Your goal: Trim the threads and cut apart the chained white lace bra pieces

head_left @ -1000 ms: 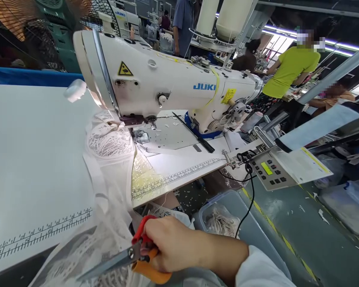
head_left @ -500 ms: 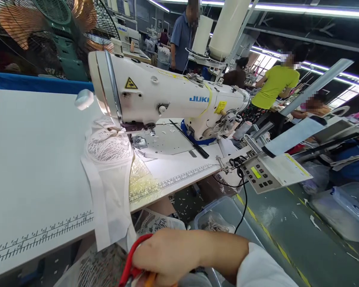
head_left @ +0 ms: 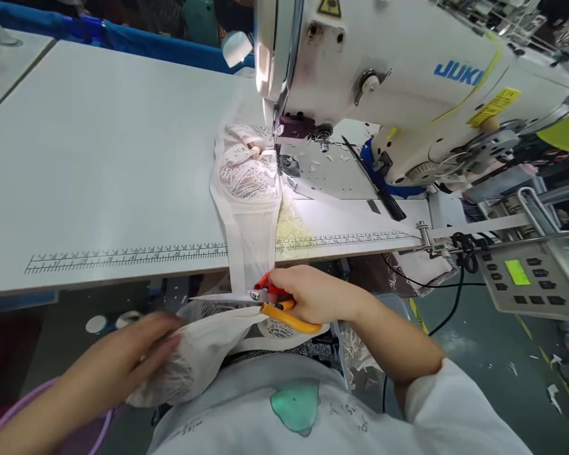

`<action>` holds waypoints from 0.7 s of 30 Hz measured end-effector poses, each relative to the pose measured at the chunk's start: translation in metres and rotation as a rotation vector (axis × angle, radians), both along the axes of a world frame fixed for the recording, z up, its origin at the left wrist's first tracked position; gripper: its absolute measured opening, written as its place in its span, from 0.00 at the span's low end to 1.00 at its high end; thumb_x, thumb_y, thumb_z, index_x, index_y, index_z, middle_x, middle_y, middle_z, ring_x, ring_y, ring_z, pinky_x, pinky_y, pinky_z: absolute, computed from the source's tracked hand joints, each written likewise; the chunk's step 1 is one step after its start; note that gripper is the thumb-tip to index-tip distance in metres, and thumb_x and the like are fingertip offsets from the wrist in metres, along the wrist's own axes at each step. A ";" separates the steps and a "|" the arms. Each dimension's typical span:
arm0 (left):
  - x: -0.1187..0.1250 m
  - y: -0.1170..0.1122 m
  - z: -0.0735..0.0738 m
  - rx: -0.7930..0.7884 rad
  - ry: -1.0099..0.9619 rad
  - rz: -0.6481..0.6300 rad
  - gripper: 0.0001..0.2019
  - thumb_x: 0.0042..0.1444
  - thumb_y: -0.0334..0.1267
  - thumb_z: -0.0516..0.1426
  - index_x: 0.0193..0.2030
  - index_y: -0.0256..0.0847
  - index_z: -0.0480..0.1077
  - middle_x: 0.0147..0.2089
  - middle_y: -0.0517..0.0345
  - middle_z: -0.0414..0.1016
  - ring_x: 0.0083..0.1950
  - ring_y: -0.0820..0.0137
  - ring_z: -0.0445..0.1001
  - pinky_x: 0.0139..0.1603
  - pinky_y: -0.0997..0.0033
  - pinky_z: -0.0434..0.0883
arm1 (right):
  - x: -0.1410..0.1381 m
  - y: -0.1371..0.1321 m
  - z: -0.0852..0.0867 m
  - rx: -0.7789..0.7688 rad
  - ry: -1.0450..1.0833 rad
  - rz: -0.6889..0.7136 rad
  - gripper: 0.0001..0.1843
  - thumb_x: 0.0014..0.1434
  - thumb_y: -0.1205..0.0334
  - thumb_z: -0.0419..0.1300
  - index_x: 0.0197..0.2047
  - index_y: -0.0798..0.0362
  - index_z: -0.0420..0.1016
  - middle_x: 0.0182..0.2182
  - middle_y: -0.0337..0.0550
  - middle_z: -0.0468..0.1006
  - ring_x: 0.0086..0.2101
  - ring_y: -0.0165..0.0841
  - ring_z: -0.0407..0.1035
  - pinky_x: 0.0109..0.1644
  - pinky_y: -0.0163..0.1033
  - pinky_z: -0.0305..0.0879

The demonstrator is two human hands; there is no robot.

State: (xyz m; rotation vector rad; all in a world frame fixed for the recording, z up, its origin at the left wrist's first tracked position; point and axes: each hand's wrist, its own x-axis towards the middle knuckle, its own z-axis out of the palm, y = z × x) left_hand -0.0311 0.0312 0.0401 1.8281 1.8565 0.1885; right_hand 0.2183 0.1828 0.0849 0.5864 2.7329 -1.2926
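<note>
- The scissors (head_left: 255,295) lie at 9 o'clock from the right hand (head_left: 320,294), which holds them; the long axis runs nearly level, tips towards 9 o'clock.
- The loose lace cloth (head_left: 203,338) spreads from the right hand towards 8 o'clock, below the blades, its upper edge reaching up to the orange handle.
- The left hand (head_left: 146,351) is nearer the cloth's far end, and lies at about 7 o'clock from the scissor tips, just beside them.
- From 12 o'clock, the band of the white garment (head_left: 251,208) hangs over the edge of the table (head_left: 109,151) and reaches down to the scissors' pivot; its cup lies under the head of the sewing machine (head_left: 389,63).
- Right fingers: curled closed round the 2 handles, red above, orange below; I cannot tell how far the blades are parted.
- Left fingers: half bent on the cloth, but blur hides whether they pinch it.
- Right forearm comes in from 4 o'clock, back of the hand up; left forearm comes in from 8 o'clock.
</note>
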 end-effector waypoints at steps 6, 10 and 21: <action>0.048 0.029 0.014 0.326 -0.422 -0.219 0.07 0.54 0.36 0.55 0.39 0.44 0.70 0.37 0.58 0.78 0.37 0.67 0.75 0.39 0.75 0.68 | -0.012 -0.005 0.016 -0.013 -0.040 0.068 0.10 0.53 0.64 0.58 0.29 0.52 0.57 0.25 0.35 0.67 0.23 0.26 0.57 0.25 0.30 0.51; 0.067 0.039 0.016 0.299 -0.547 -0.171 0.05 0.53 0.34 0.54 0.29 0.43 0.70 0.27 0.59 0.75 0.28 0.69 0.72 0.30 0.75 0.67 | -0.014 -0.002 0.022 -0.005 -0.097 0.078 0.10 0.56 0.63 0.56 0.29 0.53 0.56 0.25 0.36 0.66 0.24 0.26 0.57 0.26 0.30 0.51; 0.066 0.041 0.018 -0.113 -0.953 0.205 0.08 0.52 0.39 0.57 0.25 0.40 0.69 0.25 0.63 0.67 0.26 0.74 0.62 0.26 0.80 0.63 | -0.013 0.013 0.019 0.057 -0.067 0.098 0.13 0.54 0.56 0.57 0.29 0.53 0.57 0.24 0.35 0.65 0.23 0.27 0.57 0.26 0.32 0.50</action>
